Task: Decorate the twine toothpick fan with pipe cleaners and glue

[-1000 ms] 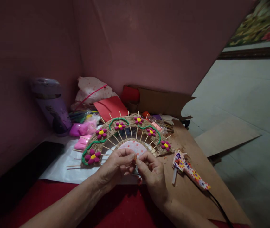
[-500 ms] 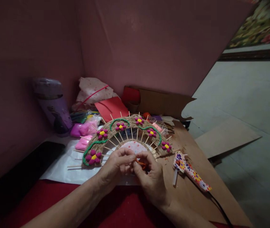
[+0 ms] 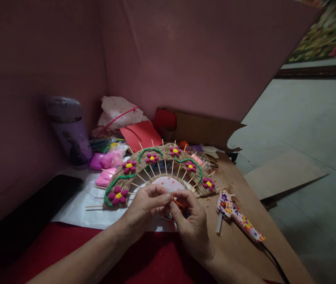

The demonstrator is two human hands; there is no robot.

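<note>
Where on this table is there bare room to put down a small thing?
Free: the brown board beyond the glue gun; the red cloth at the near left; the white paper left of the woven fan. Crowded: the back corner with bags and bottle, and the middle, where left hand and right hand pinch an orange piece.

On my table (image 3: 245, 189) a flower-printed glue gun (image 3: 239, 217) lies at the right, its black cord (image 3: 274, 260) running back toward me. At the back left stands a purple bottle (image 3: 70, 132), with pink bags (image 3: 107, 159) just beside it and a spotted white bag (image 3: 117, 110) behind. A red sheet (image 3: 140, 135) lies near an open cardboard box (image 3: 206, 128) against the pink wall (image 3: 185, 59). A dark slab (image 3: 52, 193) lies beside white paper (image 3: 76, 205). A cardboard piece (image 3: 283, 173) lies on the floor (image 3: 304, 118).
</note>
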